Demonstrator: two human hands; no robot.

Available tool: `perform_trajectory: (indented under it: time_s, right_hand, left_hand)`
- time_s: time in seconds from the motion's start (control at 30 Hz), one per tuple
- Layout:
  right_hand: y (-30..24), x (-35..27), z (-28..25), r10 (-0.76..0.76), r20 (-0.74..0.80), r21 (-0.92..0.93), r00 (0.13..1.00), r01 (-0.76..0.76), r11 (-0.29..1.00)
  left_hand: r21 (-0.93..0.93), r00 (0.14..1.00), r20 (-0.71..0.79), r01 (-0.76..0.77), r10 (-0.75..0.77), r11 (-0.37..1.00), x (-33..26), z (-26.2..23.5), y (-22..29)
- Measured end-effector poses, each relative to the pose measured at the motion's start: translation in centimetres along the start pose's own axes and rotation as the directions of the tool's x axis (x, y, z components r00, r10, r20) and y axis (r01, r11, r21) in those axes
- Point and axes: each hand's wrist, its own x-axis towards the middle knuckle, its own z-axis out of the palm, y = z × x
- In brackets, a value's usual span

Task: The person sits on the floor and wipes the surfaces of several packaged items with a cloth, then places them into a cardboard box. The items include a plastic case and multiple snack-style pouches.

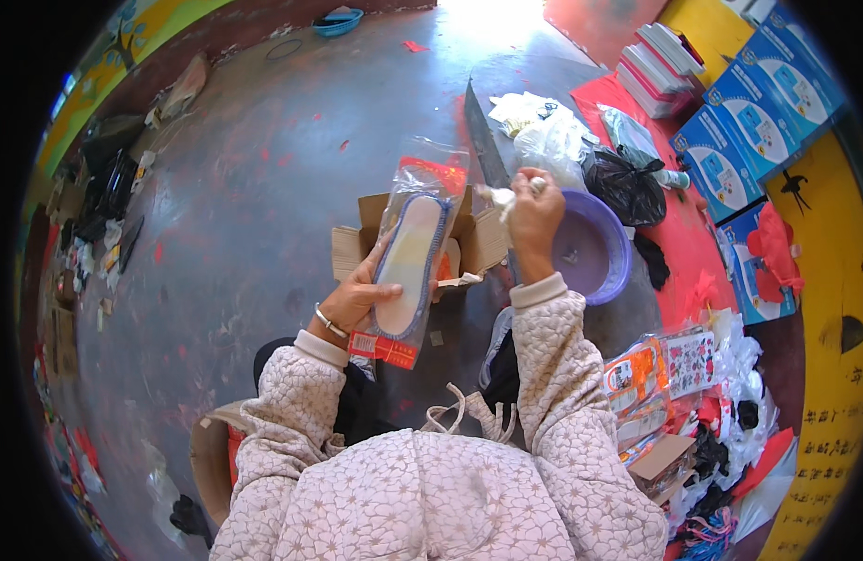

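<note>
My left hand [357, 297] holds a clear plastic packet [411, 252] with a pale insole edged in blue inside it and red card at both ends. It is held upright over an open cardboard box [480, 241] on the floor. My right hand [534, 217] is raised beside the packet and pinches a small whitish piece [503, 196] between its fingers. Both forearms wear a quilted pink jacket.
A purple plastic basin [600, 252] sits just right of my right hand, with a black bag [628, 185] and clear bags [548, 140] behind it. Blue boxes [749, 122] and stacked packs [658, 64] lie at the upper right. More packaged goods [670, 374] pile at my right.
</note>
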Motion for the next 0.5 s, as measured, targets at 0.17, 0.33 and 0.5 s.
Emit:
perform_trajectory:
  time_s: [0.17, 0.33, 0.5]
  right_hand:
    - [-6.2, -5.1, 0.0, -0.399, 0.187, 0.242, 0.898, 0.351, 0.904]
    - [-4.2, -7.4, 4.0, -0.623, 0.392, 0.089, 0.677, 0.646, 0.758]
    - [-1.1, -1.0, 0.8, -0.221, 0.040, -0.081, 0.974, 0.224, 0.971]
  left_hand:
    - [0.237, 0.993, -0.041, -0.099, 0.112, 0.966, 1.5, -1.8, -2.0]
    - [0.596, 0.996, -0.072, 0.087, -0.055, 0.798, 0.5, -1.8, -1.4]
    - [0.394, 0.994, 0.021, -0.108, 0.108, 0.913, -0.1, -0.8, -0.2]
